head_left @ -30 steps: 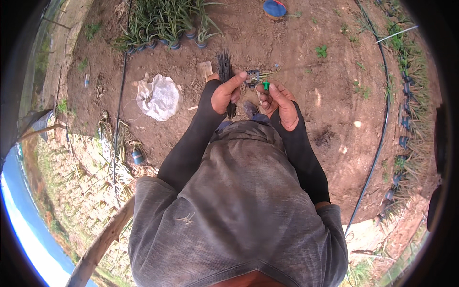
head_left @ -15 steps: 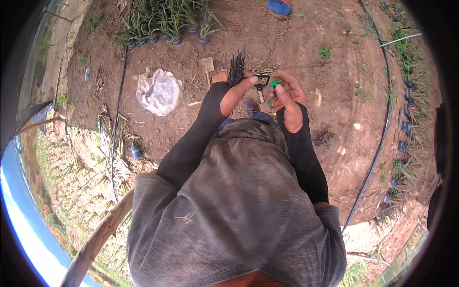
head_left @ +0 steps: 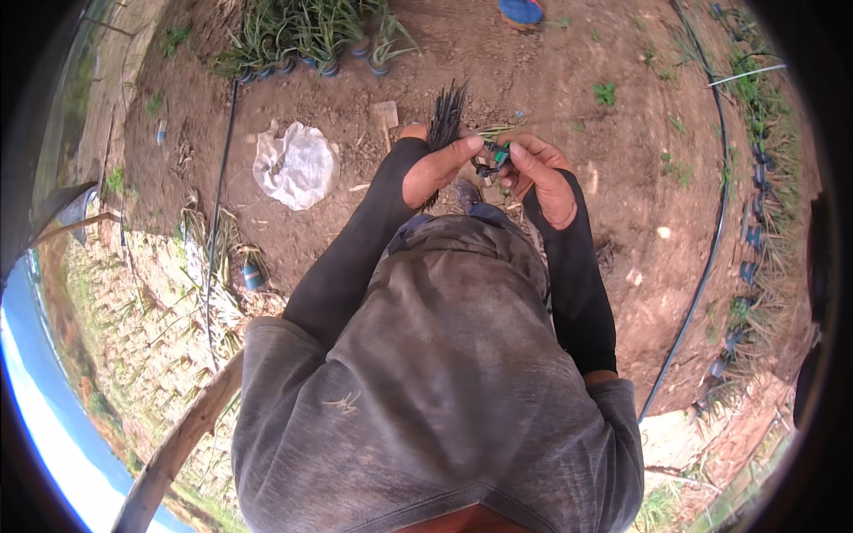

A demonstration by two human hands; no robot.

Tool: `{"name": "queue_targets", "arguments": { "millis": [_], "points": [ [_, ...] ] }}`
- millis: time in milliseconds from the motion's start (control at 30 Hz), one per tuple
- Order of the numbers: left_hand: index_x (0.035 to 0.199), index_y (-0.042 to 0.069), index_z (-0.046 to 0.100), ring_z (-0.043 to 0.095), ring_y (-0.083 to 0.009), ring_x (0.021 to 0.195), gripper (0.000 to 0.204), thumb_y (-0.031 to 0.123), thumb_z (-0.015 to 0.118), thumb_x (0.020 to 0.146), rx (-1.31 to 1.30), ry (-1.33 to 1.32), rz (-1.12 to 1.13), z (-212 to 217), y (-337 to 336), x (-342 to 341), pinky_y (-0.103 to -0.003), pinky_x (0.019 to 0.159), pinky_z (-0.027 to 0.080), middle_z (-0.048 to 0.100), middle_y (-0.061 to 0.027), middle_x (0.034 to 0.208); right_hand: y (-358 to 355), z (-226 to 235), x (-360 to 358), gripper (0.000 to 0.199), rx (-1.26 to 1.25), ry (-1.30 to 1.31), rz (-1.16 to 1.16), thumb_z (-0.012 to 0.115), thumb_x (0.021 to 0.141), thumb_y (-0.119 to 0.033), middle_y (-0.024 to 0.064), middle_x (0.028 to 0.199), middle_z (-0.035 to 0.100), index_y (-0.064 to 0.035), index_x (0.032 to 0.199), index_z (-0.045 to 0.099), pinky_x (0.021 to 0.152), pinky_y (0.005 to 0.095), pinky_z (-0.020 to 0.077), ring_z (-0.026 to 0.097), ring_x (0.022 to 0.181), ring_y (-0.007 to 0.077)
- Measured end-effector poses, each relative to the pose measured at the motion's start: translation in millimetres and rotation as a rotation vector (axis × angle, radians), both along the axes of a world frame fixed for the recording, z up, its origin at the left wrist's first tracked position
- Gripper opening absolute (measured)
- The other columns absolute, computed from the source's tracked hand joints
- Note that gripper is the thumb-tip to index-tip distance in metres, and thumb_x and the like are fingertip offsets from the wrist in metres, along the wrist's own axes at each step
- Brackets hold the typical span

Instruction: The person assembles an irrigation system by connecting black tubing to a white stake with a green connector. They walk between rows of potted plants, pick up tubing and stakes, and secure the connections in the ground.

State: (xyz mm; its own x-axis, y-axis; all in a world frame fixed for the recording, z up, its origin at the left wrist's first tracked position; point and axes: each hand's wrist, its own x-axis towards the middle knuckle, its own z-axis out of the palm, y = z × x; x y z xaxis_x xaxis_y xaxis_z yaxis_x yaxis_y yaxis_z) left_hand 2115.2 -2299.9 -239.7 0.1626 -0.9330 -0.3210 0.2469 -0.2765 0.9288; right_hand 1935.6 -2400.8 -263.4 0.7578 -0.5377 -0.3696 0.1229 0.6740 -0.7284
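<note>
Both of my hands meet in front of my waist. My left hand (head_left: 442,169) is closed round a bundle of thin black strips (head_left: 447,115) that fans out upward past the fingers. Between its thumb and fingers it also pinches a small black plastic fitting (head_left: 485,168) with a frame-like shape. My right hand (head_left: 544,176) is closed too, pinching a small green plastic piece (head_left: 502,155) against that fitting. Fingers partly hide where the two parts touch, so I cannot tell whether they are joined.
On the bare soil lie a crumpled white plastic sheet (head_left: 295,167) and a small flat-bladed tool (head_left: 386,115). Potted spiky plants (head_left: 311,35) stand at the far left, near a blue round object (head_left: 522,11). Black hoses (head_left: 711,249) run along both sides; a wooden pole (head_left: 182,435) slants at lower left.
My right hand has moved left with the green piece, bringing it from beside the black fitting up against it. The left hand has shifted slightly, still holding the strips.
</note>
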Motion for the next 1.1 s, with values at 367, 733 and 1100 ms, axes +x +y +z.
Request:
{"name": "queue_targets", "arguments": {
  "millis": [367,733,1100],
  "points": [
    [0.082,0.001,0.057,0.035,-0.0054,0.046,0.021,0.021,0.063,0.086,-0.06,0.155,0.01,-6.8,-6.0,2.1,-0.023,0.042,0.024,0.045,0.0017,0.056,8.8,-13.7,9.6,0.017,0.142,-0.138,0.037,0.062,0.086,-0.013,0.004,0.091,0.063,-0.0045,0.101,0.057,0.062,0.021,0.0465,0.059,0.073,0.0103],
    [0.086,0.001,0.056,0.036,-0.0056,0.046,0.021,0.021,0.065,0.085,-0.066,0.221,0.05,-5.5,-5.8,6.8,-0.022,0.041,0.024,0.046,0.0009,0.057,4.0,0.5,14.2,0.013,-0.091,-0.032,0.127,0.063,0.087,-0.015,0.0038,0.082,0.062,-0.0054,0.094,0.058,0.054,0.0206,0.0444,0.057,0.066,0.0097],
    [0.086,0.003,0.058,0.038,-0.0055,0.047,0.018,0.019,0.065,0.084,-0.059,0.228,0.118,-9.7,-3.3,8.2,-0.022,0.042,0.025,0.047,0.0011,0.059,8.9,-10.4,19.3,0.016,-0.142,0.031,0.112,0.062,0.088,-0.017,0.0038,0.084,0.062,-0.005,0.097,0.057,0.056,0.0187,0.046,0.059,0.068,0.0089]
  ]
}}
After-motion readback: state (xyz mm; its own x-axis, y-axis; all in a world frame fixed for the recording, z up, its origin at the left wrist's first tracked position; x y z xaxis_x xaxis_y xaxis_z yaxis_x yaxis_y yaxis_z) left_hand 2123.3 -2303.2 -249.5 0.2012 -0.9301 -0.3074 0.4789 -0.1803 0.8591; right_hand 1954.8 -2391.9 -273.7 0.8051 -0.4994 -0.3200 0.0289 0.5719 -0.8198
